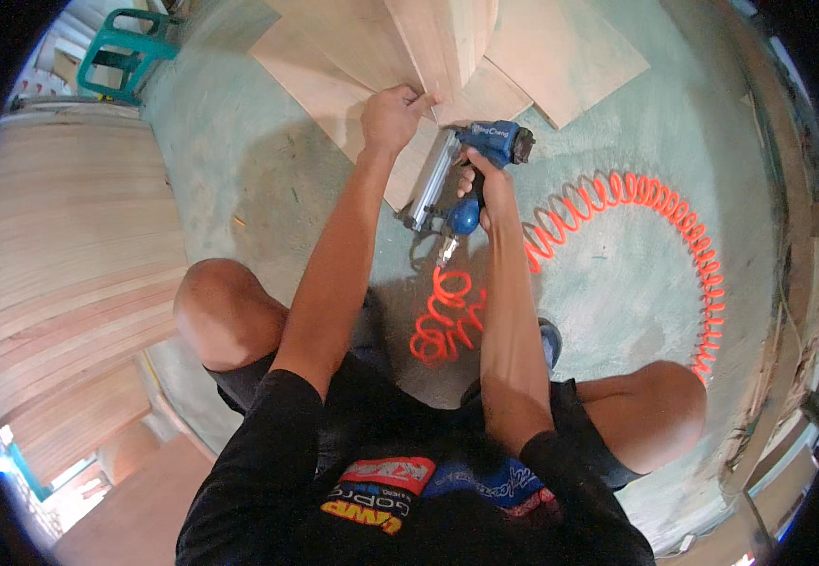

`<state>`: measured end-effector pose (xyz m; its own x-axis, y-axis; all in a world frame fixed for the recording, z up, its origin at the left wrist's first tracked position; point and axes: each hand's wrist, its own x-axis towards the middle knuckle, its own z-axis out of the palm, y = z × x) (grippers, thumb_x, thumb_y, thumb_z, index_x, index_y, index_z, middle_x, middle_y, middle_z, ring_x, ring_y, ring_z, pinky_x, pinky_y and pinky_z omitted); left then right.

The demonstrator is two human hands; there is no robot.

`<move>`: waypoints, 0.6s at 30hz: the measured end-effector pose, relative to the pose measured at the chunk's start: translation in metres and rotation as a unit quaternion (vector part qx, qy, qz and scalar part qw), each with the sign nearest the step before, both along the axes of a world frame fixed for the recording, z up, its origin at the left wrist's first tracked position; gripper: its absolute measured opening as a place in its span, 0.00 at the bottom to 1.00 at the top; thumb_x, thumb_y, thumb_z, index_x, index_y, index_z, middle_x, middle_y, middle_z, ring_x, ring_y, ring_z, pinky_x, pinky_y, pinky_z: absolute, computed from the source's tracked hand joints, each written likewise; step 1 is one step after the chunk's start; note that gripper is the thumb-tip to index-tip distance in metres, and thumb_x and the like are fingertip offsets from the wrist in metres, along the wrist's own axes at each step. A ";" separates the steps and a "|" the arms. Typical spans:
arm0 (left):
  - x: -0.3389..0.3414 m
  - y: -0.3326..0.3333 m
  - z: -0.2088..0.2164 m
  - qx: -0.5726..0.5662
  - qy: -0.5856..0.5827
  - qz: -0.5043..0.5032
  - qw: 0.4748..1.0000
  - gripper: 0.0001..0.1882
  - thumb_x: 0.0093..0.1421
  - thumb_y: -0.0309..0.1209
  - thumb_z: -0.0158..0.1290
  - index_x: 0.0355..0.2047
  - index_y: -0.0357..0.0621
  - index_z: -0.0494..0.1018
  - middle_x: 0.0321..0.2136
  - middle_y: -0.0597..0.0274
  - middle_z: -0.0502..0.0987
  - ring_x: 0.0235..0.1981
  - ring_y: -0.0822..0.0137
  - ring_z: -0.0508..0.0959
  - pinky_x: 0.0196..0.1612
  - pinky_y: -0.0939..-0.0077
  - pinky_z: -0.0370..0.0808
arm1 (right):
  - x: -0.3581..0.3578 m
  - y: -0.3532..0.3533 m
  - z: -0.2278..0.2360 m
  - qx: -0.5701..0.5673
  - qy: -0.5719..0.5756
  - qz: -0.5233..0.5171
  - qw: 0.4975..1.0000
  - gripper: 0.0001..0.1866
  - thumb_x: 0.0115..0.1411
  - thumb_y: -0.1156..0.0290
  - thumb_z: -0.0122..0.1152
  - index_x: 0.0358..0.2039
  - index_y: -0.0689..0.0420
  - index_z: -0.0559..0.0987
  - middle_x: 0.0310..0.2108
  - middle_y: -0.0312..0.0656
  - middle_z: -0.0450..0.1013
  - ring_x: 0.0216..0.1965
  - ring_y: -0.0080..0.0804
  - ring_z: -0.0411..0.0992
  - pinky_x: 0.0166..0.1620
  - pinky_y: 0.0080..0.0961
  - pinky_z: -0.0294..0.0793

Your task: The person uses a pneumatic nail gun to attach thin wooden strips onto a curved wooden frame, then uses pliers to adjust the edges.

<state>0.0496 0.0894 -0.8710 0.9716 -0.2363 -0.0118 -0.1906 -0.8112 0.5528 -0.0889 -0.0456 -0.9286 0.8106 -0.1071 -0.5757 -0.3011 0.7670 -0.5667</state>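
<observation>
My right hand is wrapped round the handle of a blue air nail gun with a long silver magazine. Its nose is close to the near corner of a pale wooden board; whether it touches is hard to see. With the fingers of my left hand I pinch that board's near edge, just left of the gun. The board appears to stand on edge against other thin panels. Beneath it, a flat wooden panel lies on the floor. An orange coiled air hose hangs from the gun's fitting.
The hose's coils loop across the greenish concrete floor to the right. Another flat panel lies at the far right of the work. A large stack of boards fills the left side, with a green plastic stool beyond it.
</observation>
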 end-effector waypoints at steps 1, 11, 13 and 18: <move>0.001 0.004 0.002 0.012 0.019 -0.012 1.000 0.24 0.57 0.49 0.64 0.25 0.35 0.81 0.21 0.49 0.80 0.23 0.60 0.81 0.29 0.66 0.76 | -0.006 0.004 0.007 -0.014 -0.013 -0.005 1.000 0.08 0.66 0.67 0.60 0.35 0.58 0.77 0.21 0.33 0.69 0.20 0.24 0.67 0.27 0.23 0.70; -0.076 0.075 0.001 -0.560 0.325 0.393 0.652 0.47 0.60 0.67 0.51 0.50 0.24 0.73 0.46 0.40 0.80 0.46 0.46 0.80 0.53 0.58 0.74 | -0.021 0.077 0.058 -0.709 0.048 0.334 0.619 0.31 0.55 0.65 0.64 0.57 0.62 0.67 0.38 0.59 0.79 0.38 0.57 0.80 0.41 0.50 0.78; -0.068 0.071 -0.005 -0.349 0.257 0.348 0.831 0.44 0.55 0.64 0.58 0.44 0.24 0.76 0.42 0.41 0.81 0.43 0.48 0.81 0.51 0.59 0.75 | -0.020 0.082 0.050 -0.753 0.011 0.377 0.539 0.44 0.53 0.66 0.65 0.67 0.60 0.55 0.40 0.57 0.79 0.38 0.57 0.80 0.42 0.50 0.80; -0.077 0.055 -0.044 -0.304 0.088 0.373 0.872 0.31 0.49 0.49 0.69 0.29 0.26 0.79 0.29 0.46 0.82 0.31 0.56 0.81 0.40 0.63 0.77 | -0.002 0.092 0.039 -0.772 0.020 0.373 0.514 0.39 0.56 0.71 0.58 0.67 0.61 0.57 0.37 0.58 0.79 0.36 0.56 0.80 0.39 0.49 0.80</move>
